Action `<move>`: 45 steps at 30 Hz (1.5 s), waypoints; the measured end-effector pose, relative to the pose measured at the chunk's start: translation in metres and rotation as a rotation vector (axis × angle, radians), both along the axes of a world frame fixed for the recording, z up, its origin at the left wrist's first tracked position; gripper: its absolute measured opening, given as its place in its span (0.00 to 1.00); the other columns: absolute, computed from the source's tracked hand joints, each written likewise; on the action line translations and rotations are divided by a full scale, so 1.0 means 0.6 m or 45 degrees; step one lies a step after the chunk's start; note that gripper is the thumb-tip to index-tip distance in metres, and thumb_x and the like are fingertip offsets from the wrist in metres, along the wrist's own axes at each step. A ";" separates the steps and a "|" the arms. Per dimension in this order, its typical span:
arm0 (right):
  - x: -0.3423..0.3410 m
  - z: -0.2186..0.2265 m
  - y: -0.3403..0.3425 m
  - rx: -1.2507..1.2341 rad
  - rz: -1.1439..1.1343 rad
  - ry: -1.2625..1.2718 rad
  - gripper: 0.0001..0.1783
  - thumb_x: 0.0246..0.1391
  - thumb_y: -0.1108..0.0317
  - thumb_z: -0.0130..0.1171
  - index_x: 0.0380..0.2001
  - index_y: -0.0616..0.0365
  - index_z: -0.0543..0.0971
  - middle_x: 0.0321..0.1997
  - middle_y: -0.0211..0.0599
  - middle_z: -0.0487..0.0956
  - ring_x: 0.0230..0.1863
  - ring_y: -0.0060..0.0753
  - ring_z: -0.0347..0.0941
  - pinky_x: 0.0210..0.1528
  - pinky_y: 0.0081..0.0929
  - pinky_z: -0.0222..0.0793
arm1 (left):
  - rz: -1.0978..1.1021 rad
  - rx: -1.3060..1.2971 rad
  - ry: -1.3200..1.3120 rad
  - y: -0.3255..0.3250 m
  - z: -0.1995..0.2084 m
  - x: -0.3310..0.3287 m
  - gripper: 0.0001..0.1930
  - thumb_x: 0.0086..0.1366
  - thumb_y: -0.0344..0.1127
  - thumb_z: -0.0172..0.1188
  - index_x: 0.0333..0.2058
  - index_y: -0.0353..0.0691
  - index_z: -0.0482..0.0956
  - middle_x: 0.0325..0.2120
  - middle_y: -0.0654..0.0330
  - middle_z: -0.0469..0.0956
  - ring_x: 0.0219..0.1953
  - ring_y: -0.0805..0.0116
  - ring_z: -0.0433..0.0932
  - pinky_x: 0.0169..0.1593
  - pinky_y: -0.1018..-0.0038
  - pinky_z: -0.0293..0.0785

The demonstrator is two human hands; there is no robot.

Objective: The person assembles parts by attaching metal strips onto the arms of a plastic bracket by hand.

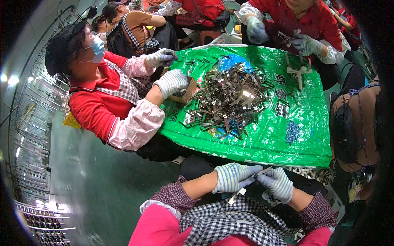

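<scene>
Both my hands wear striped, grey-white knitted gloves and meet over my lap, just off the near edge of the green sheet [262, 152]. My left hand [233, 177] has its fingertips pinched at one end of a thin metal strip [264, 170]. My right hand [277, 185] grips the same strip, its thumb and fingers closed round it. Below my left hand a pale metal bracket [237, 196] hangs over my checked apron; whether it joins the strip I cannot tell. On the sheet lies a big heap of flat metal strips [230, 96].
Small blue pieces [292, 132] lie on the sheet's right. A branched metal bracket [299, 74] stands out at the far right. A person in red [98, 106] sits at the left beside a cardboard box [185, 93]; another person's gloved hand [305, 44] handles metal parts across from me.
</scene>
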State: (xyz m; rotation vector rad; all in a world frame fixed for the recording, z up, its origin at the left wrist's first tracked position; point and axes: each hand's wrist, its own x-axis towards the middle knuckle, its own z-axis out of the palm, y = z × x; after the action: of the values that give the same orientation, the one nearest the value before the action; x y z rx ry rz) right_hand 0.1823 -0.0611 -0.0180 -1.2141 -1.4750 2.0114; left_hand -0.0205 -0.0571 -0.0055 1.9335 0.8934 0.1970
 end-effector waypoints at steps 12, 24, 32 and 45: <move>-0.003 0.030 0.037 0.856 0.228 -0.362 0.07 0.52 0.72 0.51 0.33 0.61 0.77 0.28 0.41 0.78 0.28 0.30 0.73 0.33 0.29 0.68 | 0.242 -0.145 -0.396 0.013 -0.014 -0.015 0.23 0.56 0.35 0.54 0.51 0.39 0.66 0.42 0.51 0.73 0.45 0.62 0.72 0.48 0.70 0.66; 0.033 0.071 0.041 0.214 -0.363 -0.012 0.14 0.54 0.61 0.50 0.37 0.60 0.72 0.26 0.29 0.71 0.26 0.18 0.64 0.29 0.17 0.62 | 0.968 -0.597 -1.702 0.028 -0.002 0.005 0.21 0.54 0.31 0.61 0.48 0.41 0.69 0.32 0.60 0.76 0.34 0.72 0.76 0.38 0.76 0.74; 0.009 0.042 0.059 0.203 -0.457 0.241 0.17 0.52 0.60 0.56 0.38 0.64 0.75 0.31 0.30 0.76 0.32 0.18 0.69 0.37 0.19 0.66 | 0.967 -0.657 -1.527 0.036 -0.002 0.044 0.25 0.53 0.36 0.62 0.49 0.36 0.65 0.34 0.57 0.73 0.37 0.68 0.74 0.40 0.73 0.73; 0.019 0.049 0.055 0.663 -0.243 -0.027 0.13 0.49 0.69 0.58 0.39 0.63 0.75 0.27 0.26 0.76 0.28 0.12 0.68 0.31 0.16 0.66 | 0.733 -0.914 -0.990 0.013 0.007 0.015 0.20 0.52 0.39 0.60 0.42 0.34 0.72 0.32 0.59 0.75 0.35 0.70 0.74 0.41 0.74 0.70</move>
State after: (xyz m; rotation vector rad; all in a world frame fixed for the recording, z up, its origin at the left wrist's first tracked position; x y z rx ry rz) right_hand 0.1938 -0.0282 0.0112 -1.0981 -1.6784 1.3731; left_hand -0.0115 -0.0492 -0.0012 0.7838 0.7965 0.7852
